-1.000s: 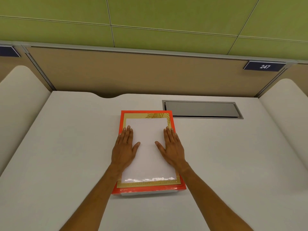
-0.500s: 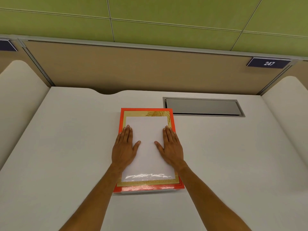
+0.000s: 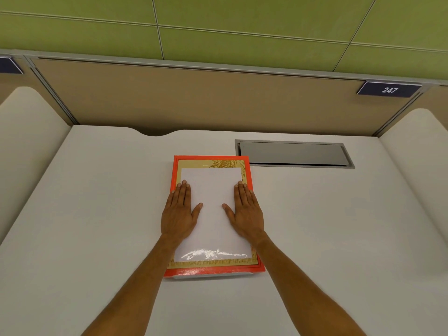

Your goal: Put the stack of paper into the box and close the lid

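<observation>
Nothing has moved since earlier: both hands, left (image 3: pixel 179 215) and right (image 3: pixel 246 213), lie flat with fingers spread, pressing the closed lid (image 3: pixel 213 269) on the bench (image 3: pixel 97 214).

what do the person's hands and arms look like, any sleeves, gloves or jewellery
Both forearms are bare as far as the frame shows, with no sleeve edge in view. The left hand and the right hand wear no gloves, and no ring, watch or bracelet shows on the fingers or wrists. The fingernails are short and unpainted. No tattoos or other markings can be seen.
</observation>
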### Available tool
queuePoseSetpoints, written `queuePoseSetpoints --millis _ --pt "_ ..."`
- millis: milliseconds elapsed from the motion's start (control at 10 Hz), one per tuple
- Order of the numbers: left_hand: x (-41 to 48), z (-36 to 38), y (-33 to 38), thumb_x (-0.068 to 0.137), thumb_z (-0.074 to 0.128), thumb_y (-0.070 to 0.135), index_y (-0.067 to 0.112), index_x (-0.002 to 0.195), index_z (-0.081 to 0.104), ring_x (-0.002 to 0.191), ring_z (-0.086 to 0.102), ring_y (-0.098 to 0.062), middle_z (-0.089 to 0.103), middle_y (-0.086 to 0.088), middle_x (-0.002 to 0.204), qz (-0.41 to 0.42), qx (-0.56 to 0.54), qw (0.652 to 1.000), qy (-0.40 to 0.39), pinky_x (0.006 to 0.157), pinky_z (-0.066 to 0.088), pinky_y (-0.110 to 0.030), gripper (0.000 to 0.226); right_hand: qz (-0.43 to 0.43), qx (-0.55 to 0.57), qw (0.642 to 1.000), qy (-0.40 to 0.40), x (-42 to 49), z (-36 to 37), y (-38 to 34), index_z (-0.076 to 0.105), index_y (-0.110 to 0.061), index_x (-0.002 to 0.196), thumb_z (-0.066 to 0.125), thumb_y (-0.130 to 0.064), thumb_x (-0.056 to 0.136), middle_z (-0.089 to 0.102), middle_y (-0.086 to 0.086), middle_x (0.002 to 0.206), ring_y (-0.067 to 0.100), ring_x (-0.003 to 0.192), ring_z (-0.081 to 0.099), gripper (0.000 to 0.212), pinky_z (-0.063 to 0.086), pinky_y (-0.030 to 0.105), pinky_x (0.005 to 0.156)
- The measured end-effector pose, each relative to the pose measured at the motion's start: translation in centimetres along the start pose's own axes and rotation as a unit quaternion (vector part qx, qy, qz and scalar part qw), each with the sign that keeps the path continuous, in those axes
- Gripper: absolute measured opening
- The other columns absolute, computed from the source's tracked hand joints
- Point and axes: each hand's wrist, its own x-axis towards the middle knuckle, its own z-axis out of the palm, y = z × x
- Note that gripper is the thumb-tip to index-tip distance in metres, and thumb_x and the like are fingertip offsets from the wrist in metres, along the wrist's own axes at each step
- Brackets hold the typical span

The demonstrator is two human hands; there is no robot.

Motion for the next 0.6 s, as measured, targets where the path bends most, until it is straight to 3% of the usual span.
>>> queuePoseSetpoints --millis 600 --pt "-0.4 0.2 3.4 0.087 -0.006 0.071 0.008 0.157 0.014 0.154 0.013 -0.025 0.015 -0.010 0.166 -0.027 -0.087 0.995 0.026 0.126 0.011 -0.039 0.097 0.001 0.041 0.999 -0.019 -0.2 -2.5 4.0 -0.005 -0.017 0.155 0.025 -0.067 0.094 -0.002 0.001 0.165 0.017 0.152 -0.003 0.084 0.000 0.033 0.125"
